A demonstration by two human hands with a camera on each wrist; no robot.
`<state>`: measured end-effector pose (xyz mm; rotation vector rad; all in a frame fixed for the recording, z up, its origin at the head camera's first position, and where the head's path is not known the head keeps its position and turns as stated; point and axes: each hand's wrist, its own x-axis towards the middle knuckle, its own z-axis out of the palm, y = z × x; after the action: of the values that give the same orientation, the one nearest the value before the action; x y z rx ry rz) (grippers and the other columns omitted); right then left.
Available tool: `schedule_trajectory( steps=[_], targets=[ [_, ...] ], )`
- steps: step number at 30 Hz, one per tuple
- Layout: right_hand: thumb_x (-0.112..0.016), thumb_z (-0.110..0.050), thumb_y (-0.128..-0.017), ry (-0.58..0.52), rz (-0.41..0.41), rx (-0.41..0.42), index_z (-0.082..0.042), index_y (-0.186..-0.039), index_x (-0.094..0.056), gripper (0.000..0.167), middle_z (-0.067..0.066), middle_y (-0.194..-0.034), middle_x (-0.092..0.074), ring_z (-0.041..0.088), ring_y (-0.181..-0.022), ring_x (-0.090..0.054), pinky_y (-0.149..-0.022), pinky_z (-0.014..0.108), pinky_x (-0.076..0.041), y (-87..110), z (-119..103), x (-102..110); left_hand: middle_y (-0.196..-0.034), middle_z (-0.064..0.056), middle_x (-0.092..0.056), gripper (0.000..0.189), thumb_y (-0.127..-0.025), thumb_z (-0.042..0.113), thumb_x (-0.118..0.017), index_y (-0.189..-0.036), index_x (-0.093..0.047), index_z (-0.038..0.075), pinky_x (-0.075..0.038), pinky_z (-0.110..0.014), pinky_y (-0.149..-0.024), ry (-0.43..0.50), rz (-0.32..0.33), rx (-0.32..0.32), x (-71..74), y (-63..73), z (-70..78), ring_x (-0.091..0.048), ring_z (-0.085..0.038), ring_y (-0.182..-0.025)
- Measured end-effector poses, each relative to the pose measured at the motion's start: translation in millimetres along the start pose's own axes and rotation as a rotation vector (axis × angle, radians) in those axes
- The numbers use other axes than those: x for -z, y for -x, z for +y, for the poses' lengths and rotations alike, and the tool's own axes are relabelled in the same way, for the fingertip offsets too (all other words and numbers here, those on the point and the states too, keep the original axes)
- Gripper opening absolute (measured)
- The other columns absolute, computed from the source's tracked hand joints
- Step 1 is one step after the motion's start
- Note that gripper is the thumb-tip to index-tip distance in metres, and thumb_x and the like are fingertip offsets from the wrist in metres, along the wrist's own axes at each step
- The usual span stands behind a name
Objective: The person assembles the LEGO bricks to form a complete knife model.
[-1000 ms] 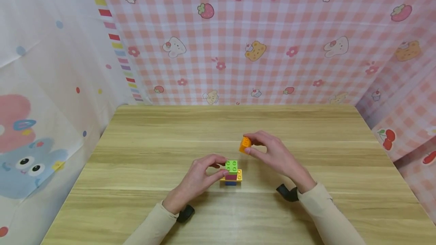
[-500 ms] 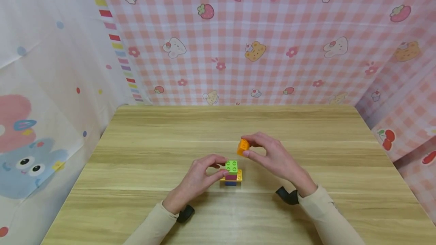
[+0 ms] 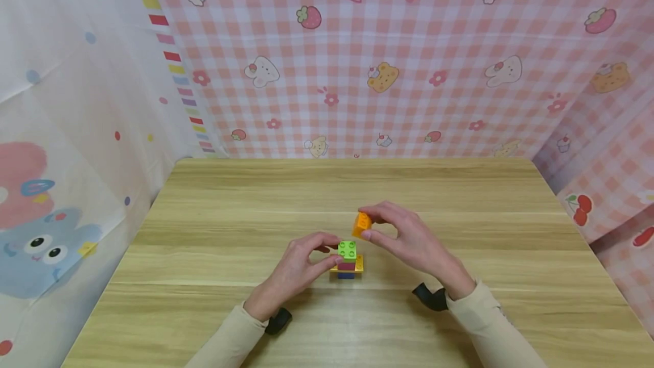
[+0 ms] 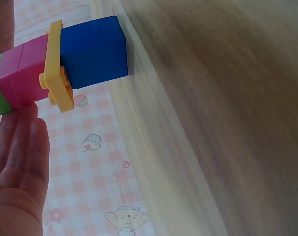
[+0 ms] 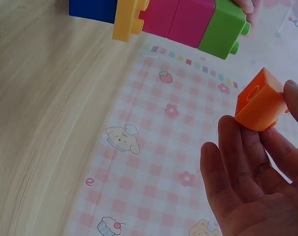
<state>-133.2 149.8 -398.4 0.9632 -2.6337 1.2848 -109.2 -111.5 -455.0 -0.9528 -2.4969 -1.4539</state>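
Observation:
A toy brick stack stands upright at the table's middle. Its bottom is a blue brick (image 4: 95,51), then come a yellow plate (image 4: 54,73), two magenta bricks (image 5: 178,18) and a green brick (image 3: 347,250) with studs on top. From the left, my left hand (image 3: 296,267) pinches the stack near its top, thumb and fingers at the green brick. My right hand (image 3: 416,240) pinches an orange brick (image 3: 362,224) between thumb and fingers, just behind and above the stack. In the right wrist view the orange brick's hollow underside (image 5: 252,92) faces the green studs, with a gap between them.
The wooden table (image 3: 230,197) extends around both hands. A pink checked cloth (image 3: 327,61) hangs behind it, and a white patterned cloth (image 3: 66,129) on the left. Black wrist mounts (image 3: 431,297) stick out below both sleeves.
My right hand has moved slightly left and toward me, bringing the orange brick closer to the stack's top. The left hand and the stack have stayed put.

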Motion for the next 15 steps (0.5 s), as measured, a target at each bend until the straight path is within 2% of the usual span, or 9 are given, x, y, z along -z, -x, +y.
schedule_trajectory(
  steps=[6, 11, 15],
  targets=[
    [-0.074, -0.024, -0.098, -0.009, -0.012, 0.021, -0.011, -0.134, -0.066, 0.039, -0.003, -0.124, -0.068, 0.019, -0.113, -0.065, -0.098, 0.046, -0.057, 1.3, -1.8, -3.1, -0.116, -0.006, -0.074, 0.028, -0.094, 0.016, -0.077, -0.119, -0.07, 0.006, -0.06, -0.032, -0.09, 0.003, -0.009, 0.016, -0.3, 0.3, -0.5, -0.072, -0.024, -0.103],
    [-0.074, -0.025, -0.099, -0.021, -0.028, 0.019, -0.01, -0.135, -0.066, 0.04, -0.002, -0.124, -0.068, 0.02, -0.113, -0.065, -0.097, 0.049, -0.057, 1.9, -4.1, -4.8, -0.116, -0.006, -0.074, 0.028, -0.094, 0.015, -0.077, -0.119, -0.07, 0.006, -0.06, -0.032, -0.091, 0.001, -0.005, 0.002, -0.7, 0.1, -1.5, -0.072, -0.023, -0.103],
    [-0.074, -0.025, -0.099, -0.011, -0.04, 0.015, -0.011, -0.135, -0.066, 0.04, -0.003, -0.123, -0.068, 0.018, -0.112, -0.065, -0.096, 0.046, -0.057, 2.7, -4.9, -6.5, -0.116, -0.007, -0.074, 0.028, -0.095, 0.016, -0.077, -0.12, -0.069, 0.006, -0.06, -0.033, -0.09, -0.002, -0.002, -0.011, -0.3, 0.1, -1.7, -0.072, -0.023, -0.103]
  ],
)
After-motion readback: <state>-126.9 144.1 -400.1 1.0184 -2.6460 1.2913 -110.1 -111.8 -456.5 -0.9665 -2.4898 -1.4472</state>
